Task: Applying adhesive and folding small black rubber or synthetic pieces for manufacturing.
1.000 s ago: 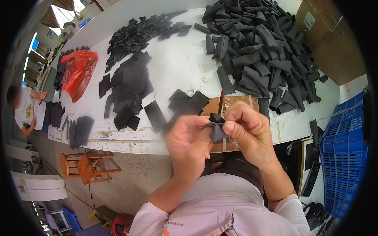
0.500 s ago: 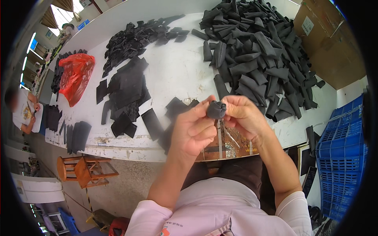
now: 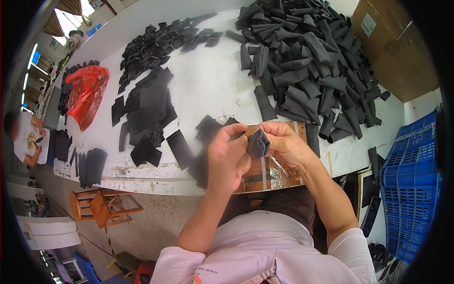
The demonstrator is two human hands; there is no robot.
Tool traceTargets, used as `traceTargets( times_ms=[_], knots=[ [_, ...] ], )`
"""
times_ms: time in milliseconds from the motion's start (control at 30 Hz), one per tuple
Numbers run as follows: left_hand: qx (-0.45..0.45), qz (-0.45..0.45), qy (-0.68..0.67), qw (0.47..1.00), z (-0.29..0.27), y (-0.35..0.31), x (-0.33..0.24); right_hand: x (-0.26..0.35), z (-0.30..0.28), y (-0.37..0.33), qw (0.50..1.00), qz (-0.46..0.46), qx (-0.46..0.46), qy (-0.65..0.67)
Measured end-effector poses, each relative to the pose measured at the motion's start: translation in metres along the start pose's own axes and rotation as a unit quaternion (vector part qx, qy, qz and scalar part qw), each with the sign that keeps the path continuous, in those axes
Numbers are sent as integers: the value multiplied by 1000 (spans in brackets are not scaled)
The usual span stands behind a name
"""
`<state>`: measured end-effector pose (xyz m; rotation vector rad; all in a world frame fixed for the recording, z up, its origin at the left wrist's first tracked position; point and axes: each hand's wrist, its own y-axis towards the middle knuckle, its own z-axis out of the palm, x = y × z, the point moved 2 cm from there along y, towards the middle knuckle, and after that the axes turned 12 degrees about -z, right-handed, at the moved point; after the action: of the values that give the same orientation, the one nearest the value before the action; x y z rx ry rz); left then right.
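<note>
Between my two hands is a dark grey folded piece of soft sheet material (image 3: 258,145), its end bulging open toward me like a small pouch. My left hand (image 3: 229,154) pinches its left edge, fingers curled. On its other side, my right hand (image 3: 287,146) grips the edge between thumb and fingers. Both hands are above a brown board (image 3: 283,177) at the table's front edge. Loose flat dark pieces (image 3: 179,149) lie just left of my left hand. A big heap of dark rolled or folded pieces (image 3: 302,71) rises beyond my right hand.
On the white table (image 3: 208,80) are stacked flat dark sheets (image 3: 149,109), a pile of small dark pieces (image 3: 156,47) and a red plastic bag (image 3: 89,97). A cardboard box (image 3: 397,52) and blue crates (image 3: 409,189) stand right. Left are a wooden stool (image 3: 106,208) and another person (image 3: 28,137).
Both hands have lowered slightly toward me and the folded piece has turned, so its opened, pouch-like end shows now. More of the brown board is visible.
</note>
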<state>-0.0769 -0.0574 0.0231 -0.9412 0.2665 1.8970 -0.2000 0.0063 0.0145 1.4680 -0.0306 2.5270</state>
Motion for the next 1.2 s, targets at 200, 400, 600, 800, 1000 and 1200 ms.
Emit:
traceTargets(
  times_ms=[200, 400, 600, 800, 1000, 1200],
  knots=[
    [238, -157, -415, 864, 16, 0, -16, 39, 23, 7, 996, -50, 16, -76],
    [106, -124, -137, 977, -11, 3, 5, -3, -5, 2, 1000, -6, -13, 1],
    [-68, 218, 362, 904, 8, -3, -19, 5, -5, -3, 983, -33, -50, -171],
    [-12, 257, 204, 945, 29, -8, -28, 57, 30, -9, 778, -327, 20, -537],
    [-71, 176, 161, 969, -6, -9, -1, 29, 25, -11, 658, -258, 87, -702],
    [57, 89, 126, 986, 21, 3, -21, 34, 28, -15, 698, -206, 66, -682]
  ],
)
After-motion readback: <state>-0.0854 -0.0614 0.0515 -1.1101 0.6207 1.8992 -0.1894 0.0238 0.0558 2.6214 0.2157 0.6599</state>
